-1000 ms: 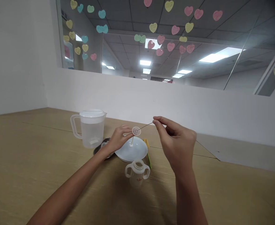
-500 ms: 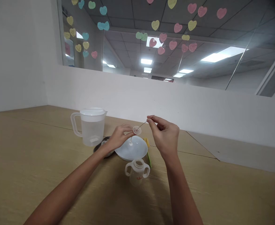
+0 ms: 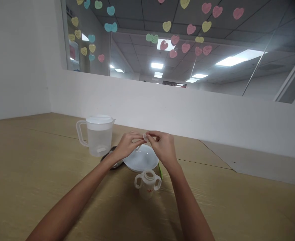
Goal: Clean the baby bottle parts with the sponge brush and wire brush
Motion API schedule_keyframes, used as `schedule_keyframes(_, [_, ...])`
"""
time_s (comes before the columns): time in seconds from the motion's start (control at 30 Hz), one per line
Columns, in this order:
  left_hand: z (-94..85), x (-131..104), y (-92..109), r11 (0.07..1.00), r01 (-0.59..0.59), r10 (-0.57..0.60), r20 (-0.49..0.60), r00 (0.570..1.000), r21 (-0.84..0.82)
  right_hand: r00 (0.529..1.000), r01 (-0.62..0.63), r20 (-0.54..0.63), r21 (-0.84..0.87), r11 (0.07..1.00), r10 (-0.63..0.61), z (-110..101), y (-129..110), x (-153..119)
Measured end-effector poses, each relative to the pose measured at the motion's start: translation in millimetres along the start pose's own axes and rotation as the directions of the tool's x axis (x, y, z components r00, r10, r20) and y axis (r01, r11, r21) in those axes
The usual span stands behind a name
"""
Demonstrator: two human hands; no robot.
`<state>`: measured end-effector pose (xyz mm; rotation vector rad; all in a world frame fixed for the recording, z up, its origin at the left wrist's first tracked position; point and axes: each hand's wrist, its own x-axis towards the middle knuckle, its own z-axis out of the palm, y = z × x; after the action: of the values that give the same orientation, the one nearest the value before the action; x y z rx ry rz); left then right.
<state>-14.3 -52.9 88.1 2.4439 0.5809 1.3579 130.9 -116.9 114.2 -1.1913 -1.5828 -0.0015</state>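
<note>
Over the white bowl [image 3: 143, 160], my left hand [image 3: 127, 144] pinches a small round translucent drinking spout piece [image 3: 145, 137] by its edge, with a pale stem below it. My right hand [image 3: 163, 147] is closed in a pinch at the near face of this piece, fingertips touching or almost touching it. The thin rod it held a moment ago is hidden by the fingers and the piece. A translucent two-handled cup [image 3: 147, 187] with red print stands upright, its mouth uncovered, in front of the bowl, below both hands.
A lidded clear pitcher [image 3: 99, 139] stands at the left. A dark metal tray [image 3: 104, 160] holding a clear item sits partly behind my left wrist. A green handle [image 3: 160, 171] lies beside the bowl. A white wall [image 3: 162, 107] and window rise behind the table.
My right hand has moved left, down to the round piece, and the thin rod between them has gone out of sight. My left hand has barely moved. The yellow item is now covered.
</note>
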Motion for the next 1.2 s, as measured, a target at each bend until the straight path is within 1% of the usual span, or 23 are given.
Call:
schedule_keyframes(0.07, [-0.5, 1, 0, 1.0, 0.011, -0.011, 0.011, 1.0, -0.009, 1.0, -0.023, -0.002, 0.015, 1.0, 0.023, -1, -1, 0])
schedule_keyframes(0.17, [-0.4, 1, 0, 0.998, 0.046, -0.045, 0.029, 0.999, -0.042, 0.998, -0.038, -0.038, 0.085, 0.996, 0.041, -6, -3, 0])
schedule_keyframes(0.27, [0.7, 1, 0, 0.995, 0.081, -0.079, 0.045, 0.996, -0.062, 0.997, -0.001, -0.075, 0.133, 0.991, 0.011, -10, -4, 0])
schedule_keyframes(0.37, [2.8, 0, -1, 0.993, 0.098, -0.093, 0.069, 0.993, -0.072, 0.992, 0.037, -0.121, 0.11, 0.993, -0.024, -14, -3, 0])
schedule_keyframes(0.5, [5.8, 0, -3, 0.996, 0.065, -0.061, 0.073, 0.995, -0.055, 0.98, 0.075, -0.188, 0.066, 0.995, -0.062, -21, -3, 1])
schedule_keyframes(0.67, [7.3, 2, -2, 1.0, 0.02, -0.02, 0.075, 0.997, -0.006, 0.956, 0.115, -0.278, 0.074, 0.991, -0.09, -32, -4, 0])
schedule_keyframes(0.87, [6.9, 1, 2, 0.999, 0.024, -0.02, 0.092, 0.996, -0.039, 0.941, 0.12, -0.327, 0.074, 0.99, -0.089, -44, -10, -4])
schedule_keyframes(1.0, [4.8, 2, 4, 0.999, 0.023, -0.019, 0.1, 0.995, -0.042, 0.931, 0.114, -0.355, 0.063, 0.991, -0.084, -47, -14, -5])
schedule_keyframes(1.13, [3.0, 1, -1, 1.0, 0.001, 0.002, 0.109, 0.994, -0.027, 0.91, 0.12, -0.406, 0.061, 0.991, -0.085, -53, -19, -7])
schedule_keyframes(1.17, [3.2, 1, -5, 1.0, 0.006, -0.005, 0.117, 0.993, -0.006, 0.896, 0.124, -0.436, 0.072, 0.99, -0.08, -58, -21, -8])
schedule_keyframes(1.2, [3.6, -1, -10, 1.0, 0.018, -0.02, 0.125, 0.992, 0.022, 0.871, 0.128, -0.486, 0.086, 0.988, -0.071, -64, -23, -11])
